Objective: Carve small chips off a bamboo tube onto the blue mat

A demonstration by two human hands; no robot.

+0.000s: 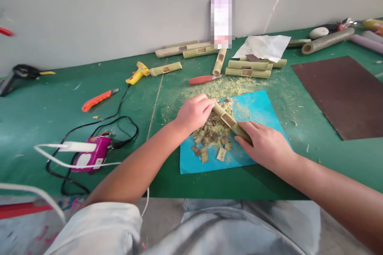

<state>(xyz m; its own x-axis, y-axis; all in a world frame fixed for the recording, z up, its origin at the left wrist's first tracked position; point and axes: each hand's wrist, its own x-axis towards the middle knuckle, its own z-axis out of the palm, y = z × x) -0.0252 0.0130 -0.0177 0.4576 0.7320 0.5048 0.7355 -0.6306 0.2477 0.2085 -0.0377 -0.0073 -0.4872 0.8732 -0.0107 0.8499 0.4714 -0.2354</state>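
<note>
A light green bamboo tube (pixel 220 112) with a rectangular slot cut in its side slants over a blue sheet (pixel 263 107). My right hand (pixel 265 141) is wrapped round its lower right end. At the upper left end, my left hand (pixel 195 113) is closed with its fingertips at the tube; whether it also holds something small there cannot be made out. Under the tube lie many small brown sandpaper-like pieces (pixel 204 154) and pale shavings. A red-handled knife (pixel 200 80) rests on the green table (pixel 167 103) beyond my left hand.
More slotted bamboo tubes (pixel 248 72) lie behind the sheet, near a white paper (pixel 263 48) and a propped phone (pixel 221 22). On the left are a yellow glue gun (pixel 138 73), an orange cutter (pixel 97 101) and a purple power strip (pixel 97 151) with cables. A brown sheet (pixel 344 95) lies right.
</note>
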